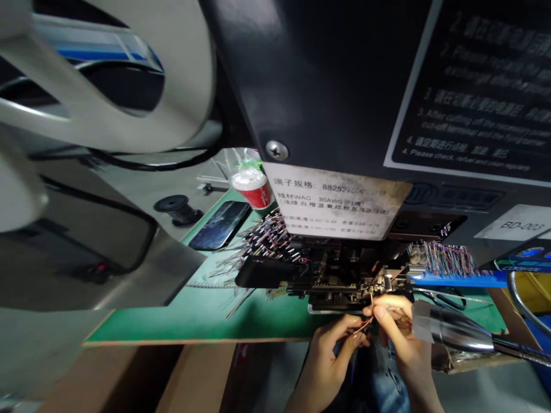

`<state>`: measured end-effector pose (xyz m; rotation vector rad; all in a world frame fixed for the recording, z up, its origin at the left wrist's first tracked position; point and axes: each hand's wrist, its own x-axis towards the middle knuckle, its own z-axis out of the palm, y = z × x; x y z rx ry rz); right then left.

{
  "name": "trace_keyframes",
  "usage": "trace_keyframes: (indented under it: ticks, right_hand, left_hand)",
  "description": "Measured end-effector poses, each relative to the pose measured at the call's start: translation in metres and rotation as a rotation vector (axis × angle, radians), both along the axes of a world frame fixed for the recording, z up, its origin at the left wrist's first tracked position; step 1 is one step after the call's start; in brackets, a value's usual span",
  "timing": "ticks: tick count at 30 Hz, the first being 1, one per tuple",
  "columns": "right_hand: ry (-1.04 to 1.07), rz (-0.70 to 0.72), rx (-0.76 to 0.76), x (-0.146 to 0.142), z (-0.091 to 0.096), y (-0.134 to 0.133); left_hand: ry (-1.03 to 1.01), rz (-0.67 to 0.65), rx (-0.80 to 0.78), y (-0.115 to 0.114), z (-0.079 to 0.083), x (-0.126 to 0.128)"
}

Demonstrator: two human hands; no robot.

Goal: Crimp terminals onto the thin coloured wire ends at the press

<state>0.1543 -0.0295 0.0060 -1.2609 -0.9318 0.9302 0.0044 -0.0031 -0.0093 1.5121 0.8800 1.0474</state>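
Note:
My left hand point(338, 350) pinches thin coloured wires point(365, 326) in front of the machine, its fingers closed. Right beside it, my right hand point(396, 324) grips the same small group of wires between thumb and forefinger. One wire end points up toward the metal crimping head point(379, 285) of the terminal crimping machine point(327, 115); whether it touches the die I cannot tell. A bright lamp point(460, 330) with a metal shade shines on my right hand from the side.
Bundles of cut wires point(269, 238) lie on the green mat point(172, 321), beside a phone point(220, 225) and a red cup point(253, 189). More wires point(450, 259) rest in a blue tray point(465, 280) at right, near black-handled scissors point(450, 299). A black spool point(176, 209) stands farther left.

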Motion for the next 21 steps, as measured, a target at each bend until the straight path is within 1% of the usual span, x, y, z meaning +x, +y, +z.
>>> trace_keyframes:
  ticks: [6, 10, 14, 21]
  right_hand:
    - [-0.029, -0.074, 0.022, -0.0036, -0.0005, 0.0012]
    - [0.007, -0.056, 0.021, -0.0051, 0.0024, 0.0028]
    - [-0.016, -0.068, 0.003, -0.0044, 0.0039, 0.0043]
    - [-0.038, -0.050, -0.003, -0.0041, -0.0021, 0.0027]
  left_hand:
    - [-0.012, 0.008, 0.002, -0.0003, 0.0010, 0.0002]
    - [-0.016, 0.015, 0.002, -0.0010, 0.0012, -0.0004]
    - [-0.024, 0.010, 0.004, -0.0011, 0.0023, -0.0011]
    - [-0.013, 0.006, -0.008, -0.0032, 0.0003, -0.0021]
